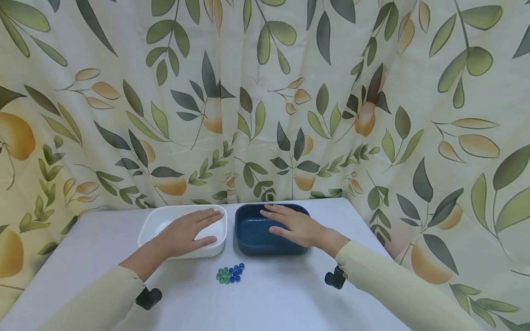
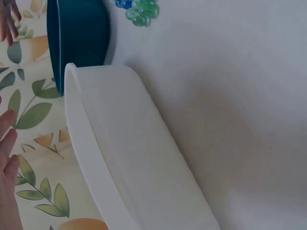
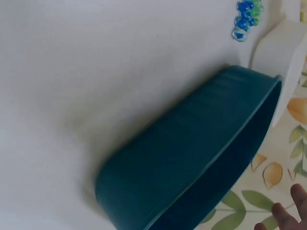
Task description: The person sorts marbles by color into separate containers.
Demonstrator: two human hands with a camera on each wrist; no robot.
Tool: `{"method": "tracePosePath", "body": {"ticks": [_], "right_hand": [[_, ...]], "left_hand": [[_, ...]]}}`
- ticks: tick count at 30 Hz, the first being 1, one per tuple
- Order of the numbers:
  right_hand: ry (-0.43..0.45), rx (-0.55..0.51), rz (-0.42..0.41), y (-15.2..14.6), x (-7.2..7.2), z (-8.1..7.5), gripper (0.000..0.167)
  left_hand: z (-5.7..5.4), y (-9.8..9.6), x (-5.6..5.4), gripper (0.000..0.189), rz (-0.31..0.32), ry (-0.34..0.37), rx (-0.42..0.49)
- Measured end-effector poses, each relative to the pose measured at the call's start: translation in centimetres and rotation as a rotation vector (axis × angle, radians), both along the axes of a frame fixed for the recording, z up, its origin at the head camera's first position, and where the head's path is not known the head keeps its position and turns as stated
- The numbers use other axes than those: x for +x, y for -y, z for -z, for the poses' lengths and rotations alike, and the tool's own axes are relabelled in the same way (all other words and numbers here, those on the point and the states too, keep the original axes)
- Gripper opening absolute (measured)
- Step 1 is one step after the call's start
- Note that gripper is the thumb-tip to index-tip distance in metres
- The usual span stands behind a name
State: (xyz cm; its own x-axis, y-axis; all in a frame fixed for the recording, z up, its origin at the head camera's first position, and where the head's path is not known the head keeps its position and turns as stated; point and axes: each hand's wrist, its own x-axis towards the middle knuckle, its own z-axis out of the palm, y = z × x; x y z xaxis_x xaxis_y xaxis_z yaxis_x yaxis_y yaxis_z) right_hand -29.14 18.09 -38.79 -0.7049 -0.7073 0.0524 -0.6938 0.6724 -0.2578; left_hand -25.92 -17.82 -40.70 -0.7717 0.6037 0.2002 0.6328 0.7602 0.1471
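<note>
My left hand (image 1: pixel 189 232) hovers over the white container (image 1: pixel 154 226) with its fingers straight and holding nothing. Over the dark blue container (image 1: pixel 252 243) is my right hand (image 1: pixel 296 225), fingers likewise extended and bare. On the table in front of the two containers lies a small cluster of glass marbles, green marbles (image 1: pixel 223 276) on the left and blue marbles (image 1: pixel 237 272) on the right. The left wrist view shows the white container's side wall (image 2: pixel 129 134), with fingertips at the left edge. In the right wrist view the blue container (image 3: pixel 177 143) fills the middle, fingertips at lower right.
A white cloth covers the table (image 1: pixel 273 299). Behind it hangs a curtain (image 1: pixel 256 115) printed with leaves and fruit, close to the containers' far side. A small black camera (image 1: pixel 149 299) is strapped at the left wrist, another black camera (image 1: pixel 335 278) at the right.
</note>
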Motion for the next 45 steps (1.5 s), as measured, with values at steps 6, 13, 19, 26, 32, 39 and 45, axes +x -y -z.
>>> {"method": "tracePosePath", "body": {"ticks": [6, 13, 19, 26, 32, 39, 45], "right_hand": [[-0.020, -0.086, 0.053, -1.6, 0.2, -0.3, 0.055], [0.012, -0.216, 0.120, -3.7, 0.1, -1.1, 0.052], [0.045, -0.286, 0.209, -5.5, 0.1, -1.1, 0.050], [0.086, -0.342, 0.277, -7.1, -0.1, -0.2, 0.051], [0.087, -0.368, 0.324, -8.4, -0.5, 1.0, 0.051], [0.111, -0.428, 0.384, -9.5, -0.3, 2.0, 0.051], [0.137, -0.447, 0.446, -9.8, -0.2, 2.8, 0.049]], "left_hand": [[-0.3, 0.5, 1.1, 0.064, -0.007, -0.035, 0.070], [-0.2, 1.4, 1.8, 0.061, -0.069, -0.054, 0.133], [0.1, 2.1, 2.4, 0.056, -0.116, -0.029, 0.162], [0.9, 2.4, 3.5, 0.050, -0.169, 0.062, 0.226], [2.1, 2.5, 4.3, 0.042, -0.165, 0.098, 0.314], [3.3, 2.3, 4.8, 0.038, -0.164, 0.169, 0.366], [4.4, 1.3, 4.9, 0.034, -0.168, 0.254, 0.412]]}}
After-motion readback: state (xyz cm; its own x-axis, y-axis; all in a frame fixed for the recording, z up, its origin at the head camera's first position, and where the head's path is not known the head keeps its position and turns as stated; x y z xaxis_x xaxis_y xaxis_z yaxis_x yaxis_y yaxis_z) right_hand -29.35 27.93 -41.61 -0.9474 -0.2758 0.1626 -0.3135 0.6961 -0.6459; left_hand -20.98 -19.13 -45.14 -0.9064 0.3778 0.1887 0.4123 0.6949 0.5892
